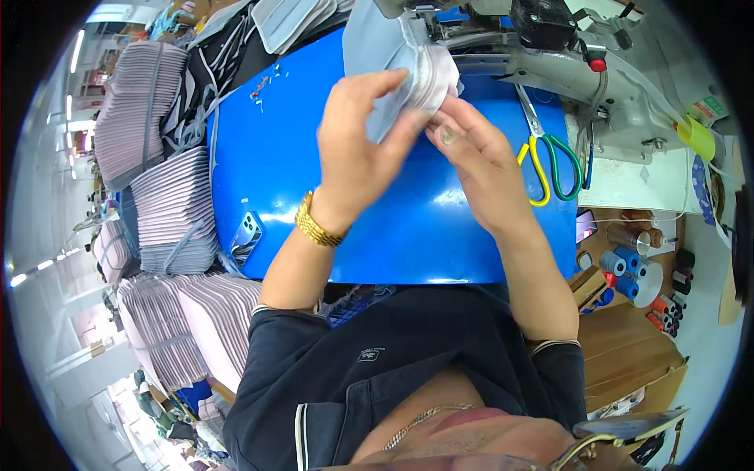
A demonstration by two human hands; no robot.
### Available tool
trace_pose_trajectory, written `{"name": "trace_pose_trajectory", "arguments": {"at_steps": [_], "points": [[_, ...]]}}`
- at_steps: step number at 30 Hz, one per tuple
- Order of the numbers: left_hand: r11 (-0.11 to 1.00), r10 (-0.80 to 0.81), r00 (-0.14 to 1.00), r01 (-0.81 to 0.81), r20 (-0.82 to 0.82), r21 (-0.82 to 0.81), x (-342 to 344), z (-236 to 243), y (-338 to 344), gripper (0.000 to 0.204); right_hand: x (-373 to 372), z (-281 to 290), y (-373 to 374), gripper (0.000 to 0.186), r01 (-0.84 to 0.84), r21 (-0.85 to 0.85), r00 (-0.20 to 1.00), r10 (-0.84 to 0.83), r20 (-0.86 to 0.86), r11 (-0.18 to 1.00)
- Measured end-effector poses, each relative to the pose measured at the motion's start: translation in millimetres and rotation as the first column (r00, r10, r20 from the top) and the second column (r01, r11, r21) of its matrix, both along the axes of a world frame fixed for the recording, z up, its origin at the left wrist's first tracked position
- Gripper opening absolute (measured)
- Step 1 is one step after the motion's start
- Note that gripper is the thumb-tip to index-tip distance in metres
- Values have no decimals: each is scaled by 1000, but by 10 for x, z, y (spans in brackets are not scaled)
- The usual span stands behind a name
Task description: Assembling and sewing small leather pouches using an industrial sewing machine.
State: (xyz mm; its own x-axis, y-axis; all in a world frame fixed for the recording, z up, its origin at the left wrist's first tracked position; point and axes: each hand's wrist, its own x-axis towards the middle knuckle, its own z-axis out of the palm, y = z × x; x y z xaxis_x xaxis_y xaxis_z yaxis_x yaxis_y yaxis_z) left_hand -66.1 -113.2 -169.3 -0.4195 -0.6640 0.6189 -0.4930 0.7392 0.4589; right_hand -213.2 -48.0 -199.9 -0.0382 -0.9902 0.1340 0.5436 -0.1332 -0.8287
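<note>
A light grey-blue fabric piece [385, 39] with a gathered white, striped edge runs from the sewing machine [503, 59] toward me. My left hand [357, 145], a gold watch on its wrist, is curled round the near part of that fabric, index finger and thumb on either side; it is slightly blurred. From the other side my right hand [479, 157] pinches the white edge between thumb and fingers. The two hands nearly meet at the edge. Right of my right hand lie scissors [542, 153] with one yellow and one green handle loop, blades toward the machine.
A blue work surface [314, 228] spreads under my hands, with thread scraps [263, 90] and a phone-like object [247, 235] on its left. Tied stacks of padded pieces [173, 212] stand at the left. Thread spools [624, 263] and a cardboard box [632, 353] are at the right.
</note>
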Motion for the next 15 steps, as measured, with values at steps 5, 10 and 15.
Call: {"name": "trace_pose_trajectory", "arguments": {"at_steps": [5,10,15], "points": [[950,-27,970,101,243,-295,-9,-135,6,67,-77,71,0,45,-58,14,998,58,20,998],[904,0,950,134,312,-407,-30,-126,-118,63,-151,80,-62,43,-101,-17,993,99,-70,995],[864,46,950,117,308,-490,-74,-121,-179,56,-113,110,-60,41,-70,-30,997,69,-30,997]]}}
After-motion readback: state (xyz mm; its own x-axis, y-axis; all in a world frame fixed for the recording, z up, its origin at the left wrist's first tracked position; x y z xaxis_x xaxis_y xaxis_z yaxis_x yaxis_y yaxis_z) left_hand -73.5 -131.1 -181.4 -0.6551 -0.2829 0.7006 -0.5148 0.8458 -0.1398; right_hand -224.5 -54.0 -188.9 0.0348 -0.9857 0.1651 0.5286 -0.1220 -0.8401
